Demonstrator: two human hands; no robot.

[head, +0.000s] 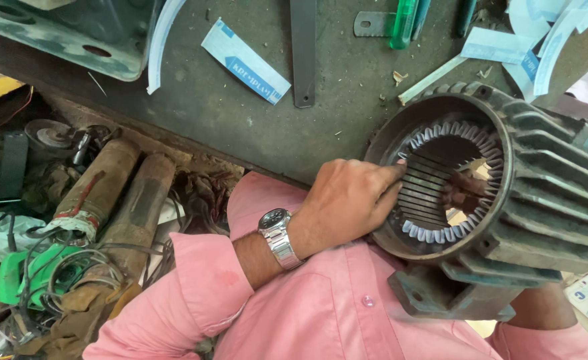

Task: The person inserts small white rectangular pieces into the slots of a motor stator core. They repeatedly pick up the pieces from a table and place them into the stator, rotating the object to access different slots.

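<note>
the motor stator housing (541,193), a ribbed grey-green casting, lies on its side at the right, resting against the person's pink shirt (321,313) at the near edge of the worktop (241,113), its open bore facing left. inside the bore a ring of white slot insulation papers (434,235) lines the stator slots.

the left hand (347,203) rests on the near-left rim of the housing, fingers drawn together with the fingertips pressed at the edge of the bore by the upper-left slot papers; it grips nothing that can be made out. a steel wristwatch (277,233) sits on that wrist. the right hand (464,190) shows only through the bore from the far end, as dim fingers inside the stator; whether they are spread or closed cannot be told.

on the worktop beyond lie a white and blue paper strip (246,61), a flat dark metal bar (303,53), a green-handled screwdriver (404,23) and more cut paper strips (541,40) at the far right. at the far left stands a grey-green metal base (74,37). below the worktop at the left lie two rusty cylinders (117,193), tangled wires (74,273) and a green part (24,277).
</note>
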